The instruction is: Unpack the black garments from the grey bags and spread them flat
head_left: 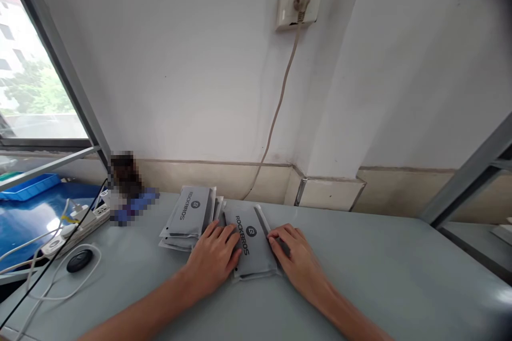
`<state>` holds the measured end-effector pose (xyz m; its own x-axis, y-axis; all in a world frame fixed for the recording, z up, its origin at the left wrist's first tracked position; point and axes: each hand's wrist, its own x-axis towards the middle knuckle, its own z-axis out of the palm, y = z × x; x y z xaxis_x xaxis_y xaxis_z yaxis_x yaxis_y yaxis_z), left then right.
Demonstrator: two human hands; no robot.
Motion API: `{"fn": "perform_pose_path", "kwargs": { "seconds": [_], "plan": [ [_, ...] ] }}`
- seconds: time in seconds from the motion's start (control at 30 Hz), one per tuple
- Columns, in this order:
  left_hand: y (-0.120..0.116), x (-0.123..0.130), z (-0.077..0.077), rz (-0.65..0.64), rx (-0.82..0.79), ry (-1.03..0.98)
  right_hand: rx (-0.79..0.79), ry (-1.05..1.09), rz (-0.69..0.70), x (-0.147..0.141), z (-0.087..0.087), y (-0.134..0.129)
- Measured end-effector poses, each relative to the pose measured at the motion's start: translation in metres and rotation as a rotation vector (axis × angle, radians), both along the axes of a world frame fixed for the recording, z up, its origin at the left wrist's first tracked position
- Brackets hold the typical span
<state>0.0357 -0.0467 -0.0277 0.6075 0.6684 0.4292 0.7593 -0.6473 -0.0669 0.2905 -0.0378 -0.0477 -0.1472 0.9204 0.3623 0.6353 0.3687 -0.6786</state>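
A grey pouch printed ROCKBROS (256,253), in a clear plastic sleeve, lies flat on the grey table in front of me. My left hand (215,256) rests along its left edge, fingers stretched out and slightly apart, with the fingertips close to a neighbouring stack. That stack of similar ROCKBROS pouches (190,216) lies just to the left, its layers a little uneven. At the pouch's right side, the thumb and fingers of my right hand (294,250) pinch the pale plastic strip (262,219) along the edge. The underside of the pouch is hidden.
A power strip (76,232) with plugs, a white cable (98,264) and a round black object (79,260) lie at the left. Behind stands a wall with a plugged-in socket (301,0), its cord hanging to the table. Metal frame bars (472,176) flank the table.
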Motion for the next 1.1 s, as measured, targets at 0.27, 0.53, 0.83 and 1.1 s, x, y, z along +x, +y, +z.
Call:
{"fn": "perform_pose_path", "kwargs": {
  "seconds": [0.27, 0.53, 0.83, 1.1],
  "plan": [
    [0.0, -0.001, -0.002, 0.084, 0.066, 0.006, -0.079, 0.009, 0.138, -0.002, 0.01, -0.006],
    [0.003, -0.008, -0.007, 0.199, 0.031, 0.2, -0.084, -0.038, 0.161, 0.001, -0.006, -0.001],
    [0.001, -0.01, -0.007, 0.291, 0.052, 0.293, 0.005, -0.087, 0.076, 0.006, -0.017, 0.008],
    [0.002, -0.006, 0.0, 0.249, 0.038, 0.13, -0.017, -0.009, -0.078, 0.008, -0.014, 0.01]
  ]
}}
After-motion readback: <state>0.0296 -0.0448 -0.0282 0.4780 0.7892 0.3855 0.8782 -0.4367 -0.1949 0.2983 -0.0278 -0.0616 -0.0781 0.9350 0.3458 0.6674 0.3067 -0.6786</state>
